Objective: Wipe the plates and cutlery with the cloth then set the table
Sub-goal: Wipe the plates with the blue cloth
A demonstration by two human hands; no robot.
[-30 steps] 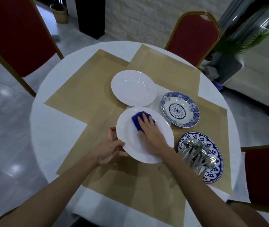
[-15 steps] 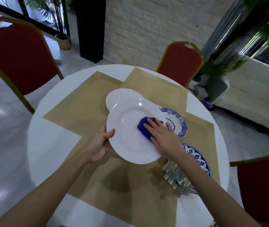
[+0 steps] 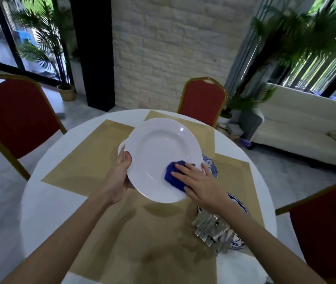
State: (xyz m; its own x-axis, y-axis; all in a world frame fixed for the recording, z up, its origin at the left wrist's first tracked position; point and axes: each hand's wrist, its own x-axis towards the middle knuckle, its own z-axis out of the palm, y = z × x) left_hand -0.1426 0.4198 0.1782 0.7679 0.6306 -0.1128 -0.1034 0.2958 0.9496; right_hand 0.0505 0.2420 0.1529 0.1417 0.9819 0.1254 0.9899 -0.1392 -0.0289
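Note:
A white plate (image 3: 159,152) is held up off the round table (image 3: 46,201), tilted toward me. My left hand (image 3: 120,179) grips its left rim, thumb on the front. My right hand (image 3: 200,183) presses a blue cloth (image 3: 173,177) flat against the plate's lower right. A second white plate (image 3: 121,147) peeks out behind the lifted one. Two blue patterned plates lie to the right: one (image 3: 212,168) mostly hidden behind my right hand, the other (image 3: 236,240) under a pile of metal cutlery (image 3: 210,228).
Tan placemats (image 3: 93,160) cover the table's middle. Red chairs stand at the left (image 3: 13,115), the far side (image 3: 202,101) and the right (image 3: 327,232). A white sofa (image 3: 298,128) and potted plants stand beyond.
The white plate has been lifted off the table and tilted up. My right hand and the cloth slid to the plate's lower right. The view has tipped upward.

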